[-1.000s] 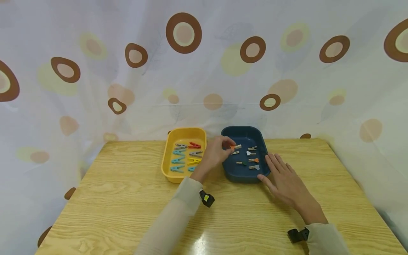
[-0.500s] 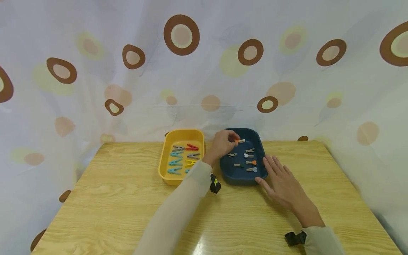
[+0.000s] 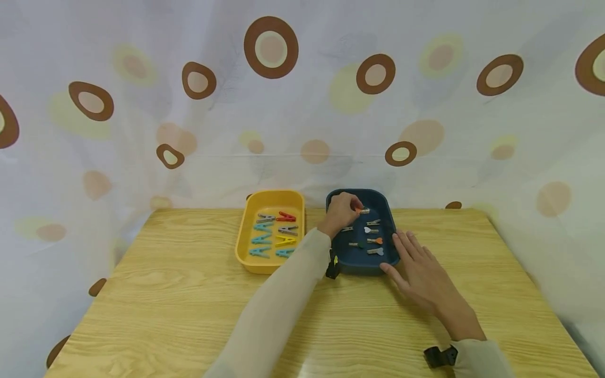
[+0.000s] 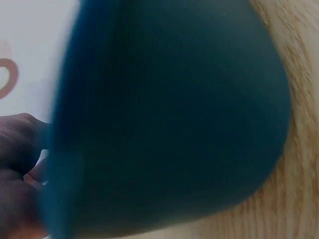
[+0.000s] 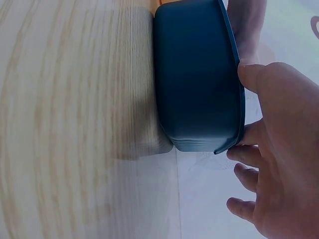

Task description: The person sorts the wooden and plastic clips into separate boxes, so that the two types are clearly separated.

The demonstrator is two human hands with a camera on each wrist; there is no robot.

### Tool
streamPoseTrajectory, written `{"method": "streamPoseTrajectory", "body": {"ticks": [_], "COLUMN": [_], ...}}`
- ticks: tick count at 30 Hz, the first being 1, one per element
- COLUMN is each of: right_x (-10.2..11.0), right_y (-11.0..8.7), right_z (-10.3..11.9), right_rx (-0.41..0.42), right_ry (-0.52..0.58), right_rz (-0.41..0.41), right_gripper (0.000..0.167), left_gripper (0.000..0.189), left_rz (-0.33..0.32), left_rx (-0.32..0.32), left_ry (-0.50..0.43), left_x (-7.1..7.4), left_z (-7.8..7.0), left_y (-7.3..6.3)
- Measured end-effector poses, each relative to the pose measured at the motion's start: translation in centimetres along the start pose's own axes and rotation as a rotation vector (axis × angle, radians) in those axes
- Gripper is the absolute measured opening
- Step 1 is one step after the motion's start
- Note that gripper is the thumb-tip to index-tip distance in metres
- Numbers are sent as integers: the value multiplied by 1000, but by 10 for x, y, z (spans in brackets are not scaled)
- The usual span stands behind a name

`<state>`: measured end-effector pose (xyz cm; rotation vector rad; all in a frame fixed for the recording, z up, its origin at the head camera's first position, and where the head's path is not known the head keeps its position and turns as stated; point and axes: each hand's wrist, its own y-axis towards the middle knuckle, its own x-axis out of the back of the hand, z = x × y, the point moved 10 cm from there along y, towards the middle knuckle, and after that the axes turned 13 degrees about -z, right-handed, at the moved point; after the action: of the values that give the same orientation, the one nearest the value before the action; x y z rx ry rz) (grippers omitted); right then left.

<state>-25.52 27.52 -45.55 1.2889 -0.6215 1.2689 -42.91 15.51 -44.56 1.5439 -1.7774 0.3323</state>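
My left hand [image 3: 340, 211] is over the far part of a dark blue tray [image 3: 361, 268], its thumb and fingertips pinching a small wooden clothespin [image 3: 363, 211] with an orange heart. Below it in the tray lie several similar mini clothespins, among them one with a white heart [image 3: 371, 230], another orange-heart one [image 3: 375, 241] and a grey-heart one [image 3: 375, 252]. My right hand [image 3: 425, 275] rests with extended fingers at the tray's near right corner; in the right wrist view its thumb and fingertips touch the rim. The tray's wall [image 4: 174, 114] hides most of the left hand's work in the left wrist view.
Left of the blue tray stands a yellow tray [image 3: 267, 269] holding larger plastic clothespins in light blue, grey, red [image 3: 285, 216] and yellow [image 3: 285, 240]. Both stand near the far edge of a wooden table [image 3: 189, 294], before a patterned curtain [image 3: 302, 115].
My left hand has moved farther back and to the right within the blue tray, carrying the orange-heart clothespin away from the one below. My right hand stays at the tray's corner.
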Motion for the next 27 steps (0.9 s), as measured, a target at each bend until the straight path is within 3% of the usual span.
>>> {"method": "streamPoseTrajectory", "body": {"ticks": [8, 17, 23, 27], "right_x": [-1, -4, -3, 0], "right_y": [0, -1, -1, -1], "right_z": [3, 4, 2, -1], "right_rx": [-8, -19, -13, -14], "right_ry": [6, 28, 17, 16], "right_rz": [-14, 1, -5, 0], "right_gripper": [84, 85, 84, 84], "left_gripper": [18, 14, 18, 23], "left_rz": [36, 36, 34, 50], "left_rx": [94, 60, 84, 74], "left_ry": [29, 145, 98, 53], "left_x": [-14, -21, -23, -18], "left_z": [14, 19, 20, 11], "left_y": [2, -4, -1, 2]}}
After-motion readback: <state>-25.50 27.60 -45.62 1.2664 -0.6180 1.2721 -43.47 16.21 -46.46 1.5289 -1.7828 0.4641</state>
